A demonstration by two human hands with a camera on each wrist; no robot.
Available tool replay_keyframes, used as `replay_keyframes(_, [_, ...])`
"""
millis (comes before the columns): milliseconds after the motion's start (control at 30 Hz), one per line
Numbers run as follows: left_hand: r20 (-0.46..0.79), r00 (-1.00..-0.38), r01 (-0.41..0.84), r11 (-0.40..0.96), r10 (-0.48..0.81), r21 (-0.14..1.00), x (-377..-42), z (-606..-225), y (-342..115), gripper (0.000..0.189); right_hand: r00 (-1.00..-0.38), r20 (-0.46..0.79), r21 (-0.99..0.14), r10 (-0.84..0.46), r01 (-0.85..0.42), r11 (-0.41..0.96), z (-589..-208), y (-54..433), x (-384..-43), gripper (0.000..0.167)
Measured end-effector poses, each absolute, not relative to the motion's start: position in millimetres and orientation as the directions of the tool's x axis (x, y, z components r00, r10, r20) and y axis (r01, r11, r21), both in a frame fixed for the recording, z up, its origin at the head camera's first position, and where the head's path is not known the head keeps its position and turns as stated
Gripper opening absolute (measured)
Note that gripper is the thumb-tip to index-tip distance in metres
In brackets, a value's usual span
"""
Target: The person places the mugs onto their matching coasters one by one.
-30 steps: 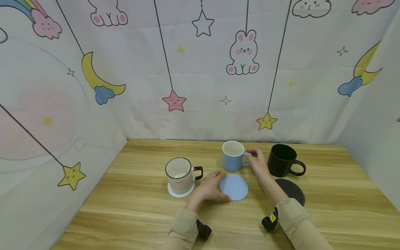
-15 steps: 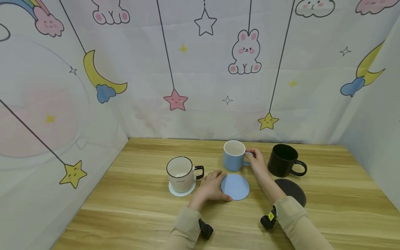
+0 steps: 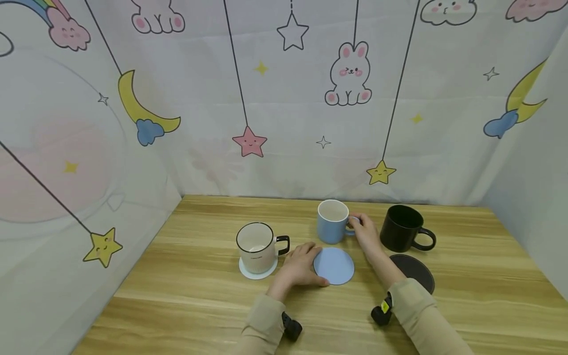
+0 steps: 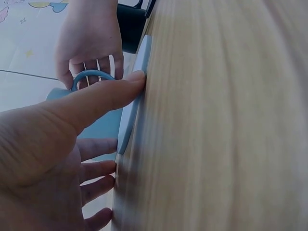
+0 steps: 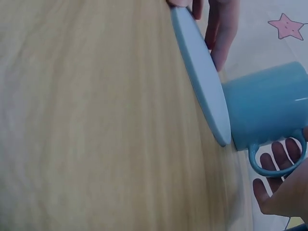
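Observation:
My left hand rests on the table around the left side of a round light-blue coaster. In the left wrist view its thumb touches one edge of the coaster and the index finger touches another edge. Just behind the coaster stands a blue mug with a white inside, upright on the table. My right hand pinches the mug's handle between thumb and fingers, with the other fingers loosely bent beside it.
At left, a white mug with black rim and handle stands on a white coaster. A black mug stands at right, behind a black coaster partly hidden by my right forearm. A patterned curtain backs the wooden table.
The head view has shifted very slightly. Both hands, the blue mug and the coaster keep their places.

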State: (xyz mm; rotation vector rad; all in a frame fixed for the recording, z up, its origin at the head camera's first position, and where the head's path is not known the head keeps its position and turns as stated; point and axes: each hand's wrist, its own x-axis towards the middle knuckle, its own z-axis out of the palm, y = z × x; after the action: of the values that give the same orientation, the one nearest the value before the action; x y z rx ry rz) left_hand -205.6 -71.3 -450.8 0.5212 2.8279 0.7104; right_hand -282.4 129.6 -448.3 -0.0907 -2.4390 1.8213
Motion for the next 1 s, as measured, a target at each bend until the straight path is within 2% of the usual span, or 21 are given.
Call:
replay_keyframes(467, [-0.089,-0.921,0.293,0.827,0.378,0.479,-204.0,-448.9,-71.4,0.086,-0.995,0.033,-0.935,0.090,0.001,0.356,-445.2,131.8,-284.2,0.030])
replay_keyframes(1000, [-0.100,-0.918,0.298,0.835,0.383,0.462,-203.1,-447.1,-70.9,0.085,-0.993,0.084,-0.903,0.084,-0.041,0.428,-441.7,132.2,-280.6,0.028])
